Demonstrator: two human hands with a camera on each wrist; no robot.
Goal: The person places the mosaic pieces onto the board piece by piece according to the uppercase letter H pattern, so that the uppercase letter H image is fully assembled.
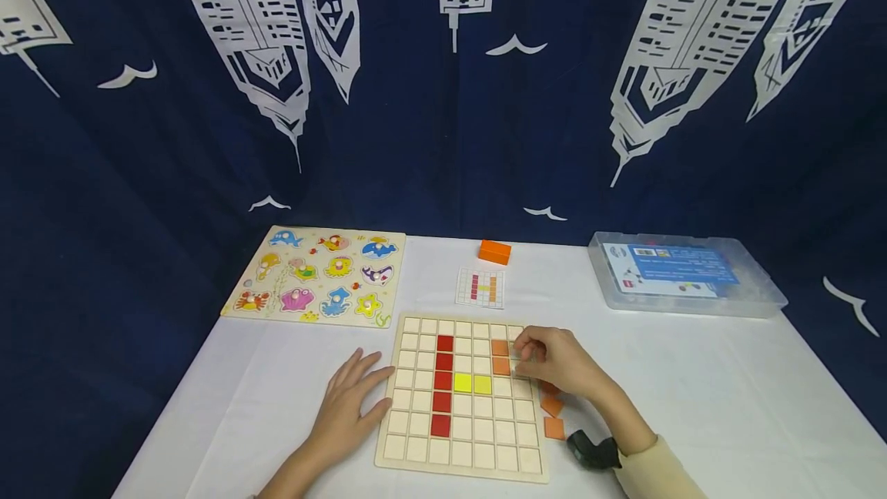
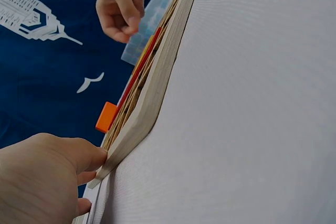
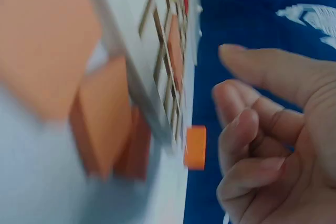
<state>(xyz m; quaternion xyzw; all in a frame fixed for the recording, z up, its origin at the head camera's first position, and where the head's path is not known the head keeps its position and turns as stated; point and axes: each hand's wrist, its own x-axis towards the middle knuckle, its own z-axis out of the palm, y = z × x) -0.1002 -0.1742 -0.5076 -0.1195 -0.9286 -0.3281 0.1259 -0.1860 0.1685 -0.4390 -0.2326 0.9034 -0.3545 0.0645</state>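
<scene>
A wooden grid board lies on the table, holding a column of several red tiles, two yellow tiles and two orange tiles. My left hand is spread beside the board, thumb and fingertips at its left edge; in the left wrist view the thumb meets the board's side. Over the board's right edge, close to the orange tiles, hovers my right hand. Its fingers are loosely bent, with a gap between thumb and index and nothing held. Loose orange tiles lie right of the board, partly under that hand.
Behind the board lies a pattern card with an orange block beyond it. A sea-animal peg puzzle is at the back left, a clear plastic case at the back right. A dark blue printed curtain hangs behind the table.
</scene>
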